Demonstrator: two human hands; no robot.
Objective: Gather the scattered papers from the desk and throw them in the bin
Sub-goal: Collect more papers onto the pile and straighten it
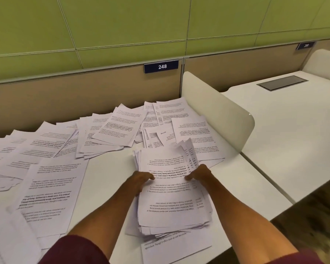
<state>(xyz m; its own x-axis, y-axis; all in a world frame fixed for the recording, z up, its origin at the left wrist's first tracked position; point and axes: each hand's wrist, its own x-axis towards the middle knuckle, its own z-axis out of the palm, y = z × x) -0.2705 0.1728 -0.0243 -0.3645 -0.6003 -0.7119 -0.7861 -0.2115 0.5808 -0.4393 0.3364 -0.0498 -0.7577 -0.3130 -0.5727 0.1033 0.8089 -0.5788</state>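
White tabletop backed by a beige partition bearing a plate marked 248, with green wall panels above. A curved white divider separates it from a neighbouring desk at right. Printed sheets lie scattered and overlapping across the left and upper centre. At lower centre, a thick, uneven stack of papers sits over a loose sheet; left hand and right hand have their fingers clamped on its opposite side edges.
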